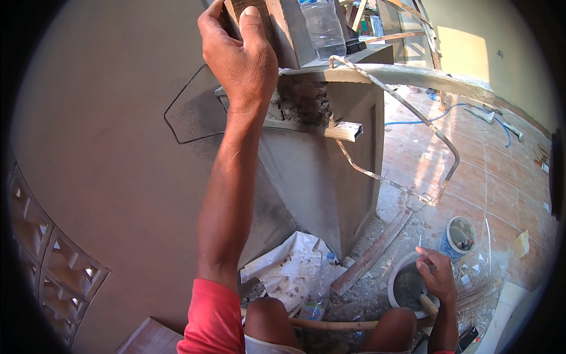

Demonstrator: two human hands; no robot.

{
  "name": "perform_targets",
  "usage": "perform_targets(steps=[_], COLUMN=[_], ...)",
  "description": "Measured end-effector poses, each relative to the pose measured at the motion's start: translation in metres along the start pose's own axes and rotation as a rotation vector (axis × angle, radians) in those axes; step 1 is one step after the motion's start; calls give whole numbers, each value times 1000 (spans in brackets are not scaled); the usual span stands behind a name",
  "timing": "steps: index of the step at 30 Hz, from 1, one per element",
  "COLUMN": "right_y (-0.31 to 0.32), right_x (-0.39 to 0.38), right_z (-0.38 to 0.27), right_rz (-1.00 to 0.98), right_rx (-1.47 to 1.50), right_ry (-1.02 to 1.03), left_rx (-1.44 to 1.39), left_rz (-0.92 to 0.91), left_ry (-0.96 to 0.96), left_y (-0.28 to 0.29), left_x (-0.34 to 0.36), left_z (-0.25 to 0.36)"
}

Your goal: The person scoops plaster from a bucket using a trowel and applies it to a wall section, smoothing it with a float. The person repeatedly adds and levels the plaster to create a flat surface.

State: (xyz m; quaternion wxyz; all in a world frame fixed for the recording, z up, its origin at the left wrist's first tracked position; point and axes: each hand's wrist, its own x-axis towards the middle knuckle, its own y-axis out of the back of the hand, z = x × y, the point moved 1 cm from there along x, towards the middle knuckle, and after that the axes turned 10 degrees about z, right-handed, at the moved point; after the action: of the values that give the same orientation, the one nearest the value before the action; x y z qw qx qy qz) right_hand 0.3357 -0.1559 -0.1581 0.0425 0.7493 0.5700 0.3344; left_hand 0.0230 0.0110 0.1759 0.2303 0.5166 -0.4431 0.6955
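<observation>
Below, rubble (376, 276) litters tiled flooring (471, 171) around a white bucket (392, 289).

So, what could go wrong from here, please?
The upper bottle stands close to the left hand; a bump might topple it. The bent rod sticks out on the right, so the right hand might catch on it. The white bucket sits near the right knee, which could tip it.
</observation>
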Motion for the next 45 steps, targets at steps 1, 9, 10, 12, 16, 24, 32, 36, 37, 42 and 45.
perform_targets(steps=[1, 9, 10, 12, 16, 24, 32, 36, 37, 42, 45], right_y=[-1, -4, -4, -6, -9, -5, -13, -11, -11, -18, -25], right_x=[1, -2, -2, -1, -4, -5, -1, -3, -3, 1, 1], right_z=[-1, 0, -1, -6, 0, -13, -20, -23, -24, -19, -15], right_rz=[-4, -20, -21, -41, -6, -39, -81, -59, -67, -82, -44], right_rx=[0, -11, -13, -4, -14, -17, -35, -42, -47, -49, -26], right_ry=[9, 7, 4, 7, 58, -18, 7, 7, -5, 6, 36], left_rx=[-22, -113, -53, 3, -111, -199, -496, -446, -434, -328, -274], left_rz=[40, -80, -106, -134, -148, -206, -277, -98, -46, 11, -55], left_ry=[-24, 233, 261, 329, 469, 433, 441, 646, 660, 678, 633], left_y=[1, 83, 93, 110, 107, 75, 87, 129, 137, 152, 139], left_x=[10, -38, -54, -72, -97, -132, -145, -117, -110, -93, -88], left_z=[7, -8, -17, -33, -56, -26, 25, -35, -54, -126, -132])
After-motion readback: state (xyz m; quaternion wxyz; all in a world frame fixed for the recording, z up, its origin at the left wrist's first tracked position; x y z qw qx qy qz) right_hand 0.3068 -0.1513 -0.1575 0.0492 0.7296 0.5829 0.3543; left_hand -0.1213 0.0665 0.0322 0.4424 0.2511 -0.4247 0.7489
